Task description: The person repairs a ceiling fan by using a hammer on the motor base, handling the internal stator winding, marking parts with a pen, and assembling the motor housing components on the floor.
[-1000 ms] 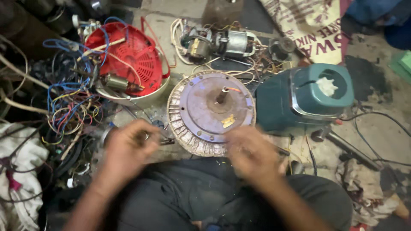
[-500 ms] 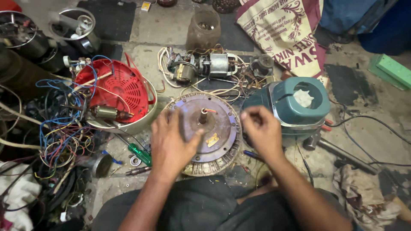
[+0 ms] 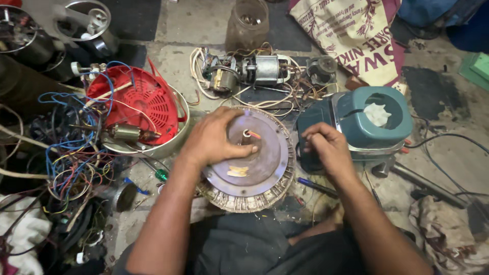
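Note:
A round grey fan motor (image 3: pixel 254 168) with a ring of winding slots lies on the floor in front of me, its short shaft with wires sticking up at the centre. My left hand (image 3: pixel 216 137) lies flat on its left top face, fingers reaching toward the shaft. My right hand (image 3: pixel 326 145) hovers at the motor's right rim, fingers curled together, beside a teal mixer base (image 3: pixel 367 125). Whether it pinches anything I cannot tell.
A red grille in a metal bowl (image 3: pixel 137 109) holds a small armature. Tangled coloured wires (image 3: pixel 66 163) lie at the left. Small motors (image 3: pixel 254 71), a glass jar (image 3: pixel 247 23), a printed sack (image 3: pixel 356 35), a green screwdriver (image 3: pixel 158 173) and a blue pen (image 3: pixel 316 186) lie around.
Both hands moved up from my lap onto the motor; the left now rests on its face, the right at its rim. The view has shifted downward.

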